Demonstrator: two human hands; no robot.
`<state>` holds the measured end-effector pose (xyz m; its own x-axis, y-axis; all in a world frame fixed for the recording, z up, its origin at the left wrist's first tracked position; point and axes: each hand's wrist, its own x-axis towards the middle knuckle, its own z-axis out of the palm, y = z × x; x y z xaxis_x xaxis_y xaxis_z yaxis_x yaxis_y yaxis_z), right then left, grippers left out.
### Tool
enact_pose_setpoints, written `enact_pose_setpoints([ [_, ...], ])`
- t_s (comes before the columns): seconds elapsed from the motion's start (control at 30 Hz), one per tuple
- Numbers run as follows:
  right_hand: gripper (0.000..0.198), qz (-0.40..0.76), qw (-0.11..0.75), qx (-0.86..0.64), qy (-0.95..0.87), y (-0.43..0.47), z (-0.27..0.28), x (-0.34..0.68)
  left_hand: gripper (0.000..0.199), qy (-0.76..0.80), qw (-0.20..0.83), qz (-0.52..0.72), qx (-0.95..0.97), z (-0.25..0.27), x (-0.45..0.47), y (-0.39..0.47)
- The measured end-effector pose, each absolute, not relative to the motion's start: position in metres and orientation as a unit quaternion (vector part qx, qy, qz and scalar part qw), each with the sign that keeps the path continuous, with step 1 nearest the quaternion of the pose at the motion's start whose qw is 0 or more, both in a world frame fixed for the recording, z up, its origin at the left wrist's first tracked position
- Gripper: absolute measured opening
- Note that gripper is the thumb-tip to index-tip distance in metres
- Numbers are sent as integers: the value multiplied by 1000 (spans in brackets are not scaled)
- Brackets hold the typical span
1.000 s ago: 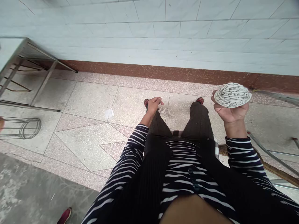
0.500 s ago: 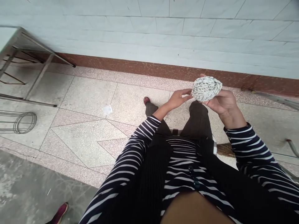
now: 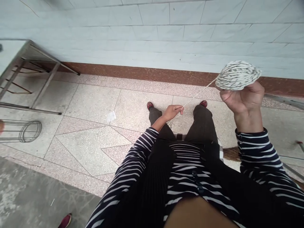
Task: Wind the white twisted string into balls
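Note:
A ball of white cord flecked with dark strands (image 3: 237,76) rests in my right hand (image 3: 245,98), whose fingers curve around its underside. From the ball's left side a thin length of cord (image 3: 201,90) runs taut, down and to the left. Its lower end is pinched between the fingertips of my left hand (image 3: 174,112), which is lower than the ball and in front of my lap. The right fingers behind the ball are partly hidden.
To the left stand a metal-legged table (image 3: 45,85) and a wire frame with round hoops (image 3: 29,131). A scrap of white paper (image 3: 111,117) lies on the tiled floor. Broom bristles (image 3: 231,154) show by my right side. Another person's shoe (image 3: 65,220) is at the bottom left.
My hands have drawn apart. The right hand lifted the ball up and to the right, while the left moved down and left, leaving a stretched cord between them.

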<state>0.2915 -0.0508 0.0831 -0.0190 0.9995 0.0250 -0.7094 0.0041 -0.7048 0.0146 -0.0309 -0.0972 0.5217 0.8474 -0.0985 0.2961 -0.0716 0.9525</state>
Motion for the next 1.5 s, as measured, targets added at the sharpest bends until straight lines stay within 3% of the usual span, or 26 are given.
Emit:
enact_pose_setpoints([
  [0.2,77,670,577,-349,-311,-53,77,272,20,474,519,222,675,-97,14,-35],
  [0.3,75,695,508,-368,-351,-61,67,254,49,433,502,328,673,-79,25,-23],
  [0.43,70,688,454,-370,-429,-69,69,236,36,384,504,355,688,-57,36,-17],
  [0.67,67,410,473,-501,-597,-48,74,239,42,398,489,199,750,-43,14,-70],
  [0.83,67,274,402,-612,-624,-28,30,246,37,378,320,200,845,-5,-3,-73],
  [0.9,67,313,355,-622,-624,-34,12,242,34,376,248,227,864,10,-5,-57],
  [0.97,64,443,306,-587,-605,-47,0,237,33,363,204,234,878,17,-4,-37],
  [1.07,67,678,248,-477,-502,-66,-1,234,31,347,206,238,884,9,3,-10],
  [1.13,74,749,256,-438,-426,-73,7,238,29,361,236,254,866,-3,8,1],
  [1.3,73,747,364,-434,-348,-72,30,253,25,383,340,296,806,-27,18,8],
  [1.5,66,731,423,-391,-366,-65,46,257,31,404,443,317,735,-27,22,10],
])
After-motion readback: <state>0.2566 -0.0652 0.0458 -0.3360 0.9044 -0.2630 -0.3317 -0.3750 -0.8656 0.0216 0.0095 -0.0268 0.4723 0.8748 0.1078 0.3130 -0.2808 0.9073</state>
